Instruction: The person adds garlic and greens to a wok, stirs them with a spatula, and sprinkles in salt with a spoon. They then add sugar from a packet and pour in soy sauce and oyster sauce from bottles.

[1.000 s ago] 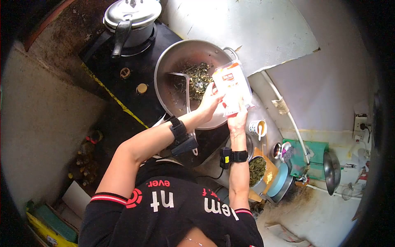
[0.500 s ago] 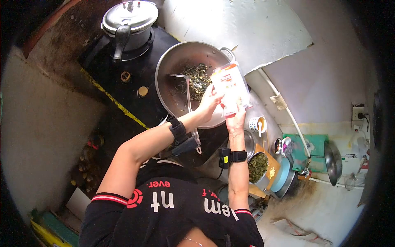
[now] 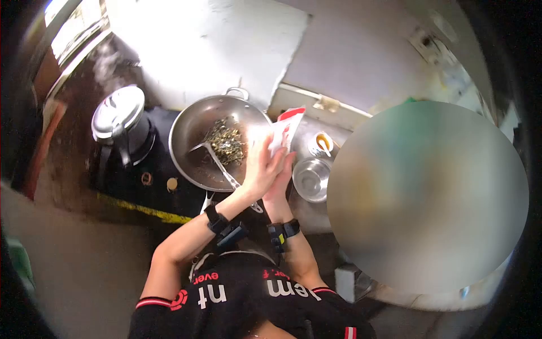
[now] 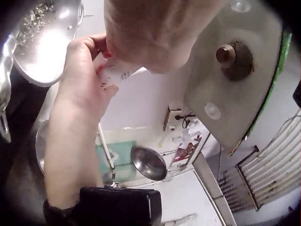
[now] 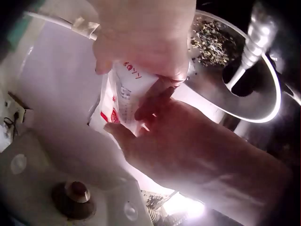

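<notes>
Both hands hold a white plastic packet with red print (image 3: 289, 125) beside the right rim of the wok (image 3: 180, 161). My left hand (image 3: 259, 172) grips it from the wok side, thumb and fingers around its lower part. My right hand (image 3: 280, 183) grips the packet from the other side, close against the left. In the right wrist view, the packet (image 5: 134, 87) shows between the hands, partly covered by fingers. Dark chopped greens (image 3: 226, 141) lie in the wok. A metal spatula (image 3: 220, 164) rests in it, its handle over the near rim.
A pressure cooker (image 3: 121, 121) stands on the black stove at left, with steam near it. Right of the wok are a cup with a white spoon (image 3: 322, 144) and a metal bowl (image 3: 311, 179). A blurred disc covers the head view's right side.
The head view has swung, so the wok sits farther left. The packet has turned from face-on to nearly edge-on, and the hands have come closer together around it.
</notes>
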The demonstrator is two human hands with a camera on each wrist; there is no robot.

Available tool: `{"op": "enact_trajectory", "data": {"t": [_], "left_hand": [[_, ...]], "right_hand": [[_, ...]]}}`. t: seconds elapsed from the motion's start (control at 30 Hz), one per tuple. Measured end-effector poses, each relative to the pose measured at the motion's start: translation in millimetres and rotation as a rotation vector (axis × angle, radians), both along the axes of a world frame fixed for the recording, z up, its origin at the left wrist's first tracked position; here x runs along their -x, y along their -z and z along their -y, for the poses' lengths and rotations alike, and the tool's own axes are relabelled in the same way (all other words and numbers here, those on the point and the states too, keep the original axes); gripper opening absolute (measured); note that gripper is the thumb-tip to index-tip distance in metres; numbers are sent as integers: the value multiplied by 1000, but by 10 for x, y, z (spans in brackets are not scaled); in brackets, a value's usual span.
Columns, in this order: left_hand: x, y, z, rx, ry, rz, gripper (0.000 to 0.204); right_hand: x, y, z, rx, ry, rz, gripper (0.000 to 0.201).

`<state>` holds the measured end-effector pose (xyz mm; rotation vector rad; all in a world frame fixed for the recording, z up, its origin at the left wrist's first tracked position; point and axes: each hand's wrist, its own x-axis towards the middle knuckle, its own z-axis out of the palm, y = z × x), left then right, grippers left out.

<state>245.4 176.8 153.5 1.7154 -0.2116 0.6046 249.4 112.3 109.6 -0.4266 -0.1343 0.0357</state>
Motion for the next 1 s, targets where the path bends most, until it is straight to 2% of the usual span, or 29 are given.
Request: {"op": "enact_trajectory", "data": {"t": [0.03, 0.1, 0.17, 0.2, 0.23, 0.3, 0.37, 0.43, 0.5, 0.57, 0.63, 0.67, 0.7, 0.77, 0.83, 0.87, 0.9, 0.93, 0.97, 1.0], "left_hand": [[53, -60, -9, -134, -81, 153, 24], [152, -21, 37, -140, -45, 232, 21], [372, -75, 64, 102, 211, -73, 20], [468, -108, 59, 105, 269, -71, 19], [556, -128, 57, 59, 314, -170, 18], [719, -116, 149, 219, 439, -143, 11], [965, -230, 230, 309, 624, -131, 9], [1175, -252, 304, 85, 791, -122, 7], [1490, -220, 516, 91, 1014, -211, 8], [1734, -24, 715, -49, 1136, -243, 11], [2043, 86, 979, 122, 1395, -368, 14], [2162, 152, 1042, 120, 1521, -444, 17], [2158, 348, 1111, -72, 1560, -348, 13], [2319, 391, 1224, -186, 1611, -169, 5], [2398, 712, 1332, -198, 1700, -513, 5], [2433, 894, 1362, -337, 1700, -576, 4], [2385, 1039, 1386, -459, 1685, -630, 3], [2363, 1188, 1379, -568, 1679, -677, 3], [2363, 1329, 1397, -661, 1672, -731, 3], [2359, 1483, 1390, -744, 1654, -790, 4]], "right_hand": [[113, -72, -26, 27, 32, -36, 60], [292, -62, 15, -38, 52, -20, 59], [488, -32, 58, -39, 102, -86, 60], [633, -54, 91, -31, 143, -112, 61], [753, -36, 164, -47, 204, -103, 61], [1042, 24, 407, -172, 74, 21, 61], [1397, 4, 771, -153, 230, 37, 59], [1950, -125, 1127, 521, 382, 30, 61], [2457, -212, 1297, 583, 458, -135, 32], [2919, -273, 1353, 585, 558, -421, 26], [3377, -175, 1393, 651, 781, -483, 24], [3664, -221, 1363, 566, 811, -503, 25], [3956, -248, 1363, 596, 942, -533, 25], [4576, -250, 1428, 511, 1191, -551, 24], [5386, -400, 1557, 534, 1506, -738, 24], [5836, -576, 1591, 518, 1616, -796, 24], [6220, -734, 1613, 648, 1791, -874, 24], [6668, -711, 1722, 499, 2030, -696, 24], [6999, -1077, 1666, 522, 2143, -656, 26], [7241, -1462, 1593, 431, 2303, -763, 27]]}}
